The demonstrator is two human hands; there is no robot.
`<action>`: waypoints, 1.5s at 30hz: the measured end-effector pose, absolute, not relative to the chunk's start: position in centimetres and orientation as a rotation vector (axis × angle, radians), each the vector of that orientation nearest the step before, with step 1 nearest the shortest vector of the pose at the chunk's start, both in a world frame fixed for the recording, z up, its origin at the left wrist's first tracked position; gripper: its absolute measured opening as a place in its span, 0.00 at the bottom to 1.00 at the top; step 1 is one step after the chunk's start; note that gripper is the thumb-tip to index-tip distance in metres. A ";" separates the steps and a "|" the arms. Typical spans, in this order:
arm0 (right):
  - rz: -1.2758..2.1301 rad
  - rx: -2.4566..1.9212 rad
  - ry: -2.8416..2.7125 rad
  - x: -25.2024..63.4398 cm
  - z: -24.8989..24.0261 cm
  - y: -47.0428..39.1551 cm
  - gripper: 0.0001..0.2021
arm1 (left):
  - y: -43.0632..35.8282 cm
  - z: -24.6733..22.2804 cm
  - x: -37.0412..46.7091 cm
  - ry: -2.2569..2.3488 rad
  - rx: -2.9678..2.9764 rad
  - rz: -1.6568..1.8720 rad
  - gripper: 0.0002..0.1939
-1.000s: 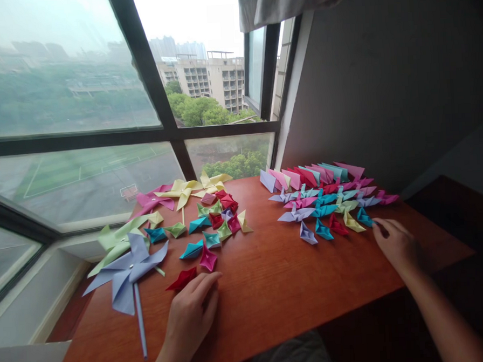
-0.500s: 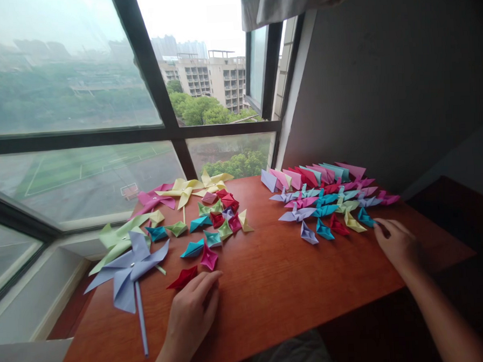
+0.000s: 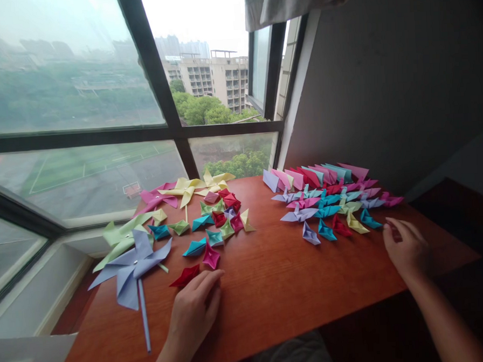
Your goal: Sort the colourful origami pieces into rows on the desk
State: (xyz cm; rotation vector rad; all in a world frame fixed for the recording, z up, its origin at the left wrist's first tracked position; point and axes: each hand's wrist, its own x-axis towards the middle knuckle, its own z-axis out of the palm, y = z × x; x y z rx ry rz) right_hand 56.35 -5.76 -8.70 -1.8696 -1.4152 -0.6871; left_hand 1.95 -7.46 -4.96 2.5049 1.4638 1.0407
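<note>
My left hand [image 3: 194, 313] lies flat on the wooden table [image 3: 271, 287], holding nothing. Its fingertips are just below a red folded paper piece [image 3: 185, 276] and a pink one [image 3: 210, 256]. My right hand [image 3: 407, 248] rests at the right side of the table with its fingers loosely curled, a little to the right of a teal folded piece [image 3: 369, 219]. Something small and dark shows between its fingers; I cannot tell what it is. A lavender paper pinwheel [image 3: 132, 265] on a stick lies to the left of my left hand.
A pile of coloured folded pieces [image 3: 221, 217] sits mid-left, and rows of paper shapes [image 3: 327, 192] lie at the back right by the grey wall. Green, pink and yellow pinwheels [image 3: 177, 191] lie along the window. The table's near edge is close to my body.
My right hand has drawn back a little to the right, away from the teal piece. My left hand has stayed where it was. The view has shifted slightly.
</note>
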 end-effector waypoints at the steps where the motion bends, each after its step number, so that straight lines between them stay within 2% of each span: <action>1: -0.690 -1.852 -1.382 55.6 -8.4 -6.0 0.18 | -7.5 -4.9 2.0 1.466 2.502 1.032 0.12; 6: -0.507 -1.657 -1.479 47.3 -6.5 -6.9 0.12 | -7.6 -4.6 2.2 1.476 2.478 1.013 0.12; 9: -0.177 -1.452 -1.715 39.4 -5.8 -6.7 0.08 | -7.7 -4.7 2.1 1.468 2.463 1.059 0.12; 12: 0.171 -1.313 -1.882 31.4 -5.5 -6.4 0.09 | -7.9 -4.8 1.8 1.494 2.420 1.174 0.12; 15: 0.377 -1.260 -2.038 24.8 -4.8 -6.2 0.10 | -8.0 -4.7 1.6 1.554 2.360 1.282 0.11; 18: 0.426 -1.262 -2.160 20.1 -4.1 -5.9 0.12 | -8.0 -4.5 1.6 1.579 2.317 1.327 0.11; 22: 0.348 -1.334 -2.197 17.0 -3.9 -5.0 0.08 | -8.1 -4.3 1.7 1.584 2.306 1.367 0.10; 26: 0.287 -1.347 -2.194 16.4 -4.5 -4.4 0.04 | -8.0 -4.2 1.7 1.587 2.306 1.366 0.10; 34: 0.278 -1.297 -2.054 19.5 -4.4 -5.7 0.07 | -8.1 -4.2 1.7 1.569 2.312 1.280 0.11; 39: 0.197 -1.262 -1.894 25.5 -4.6 -6.9 0.08 | -7.9 -4.6 1.7 1.515 2.359 1.216 0.11; 45: -0.176 -1.419 -1.751 37.0 -3.4 -7.6 0.06 | -7.4 -4.8 1.9 1.458 2.440 1.112 0.12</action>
